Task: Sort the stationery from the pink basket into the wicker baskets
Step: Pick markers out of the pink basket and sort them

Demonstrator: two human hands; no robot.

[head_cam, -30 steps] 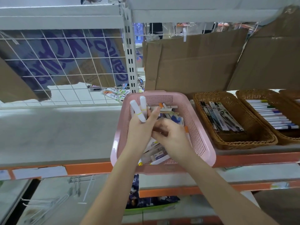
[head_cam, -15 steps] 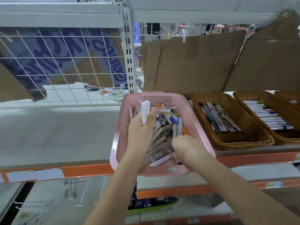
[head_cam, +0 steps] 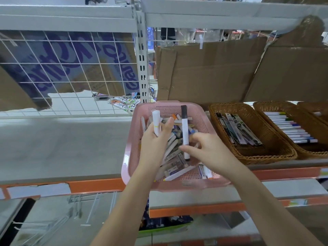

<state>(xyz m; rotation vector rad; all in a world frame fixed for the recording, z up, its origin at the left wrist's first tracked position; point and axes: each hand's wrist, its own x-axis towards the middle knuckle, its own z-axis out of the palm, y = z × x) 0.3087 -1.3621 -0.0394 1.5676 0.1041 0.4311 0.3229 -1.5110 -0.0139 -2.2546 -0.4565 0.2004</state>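
The pink basket (head_cam: 204, 121) sits on the grey shelf, full of mixed pens and markers. My left hand (head_cam: 154, 141) hovers over it and grips white markers (head_cam: 156, 121) that stick up past the fingers. My right hand (head_cam: 207, 148) pinches a white marker with a black cap (head_cam: 184, 128), held upright above the pile. To the right stands a wicker basket (head_cam: 266, 151) holding packaged pens, and beside it a second wicker basket (head_cam: 262, 107) with a row of white markers (head_cam: 292, 128).
A third wicker basket (head_cam: 316, 107) shows at the far right edge. Cardboard sheets (head_cam: 213, 71) stand behind the baskets. A wire grid panel (head_cam: 67, 73) backs the bare grey shelf (head_cam: 62, 144) to the left. Lower shelves with an orange rail (head_cam: 95, 185) lie below.
My right hand dug into the pile, then lifted out a black-capped white marker and now holds it upright. My left hand stayed over the basket with its white markers.
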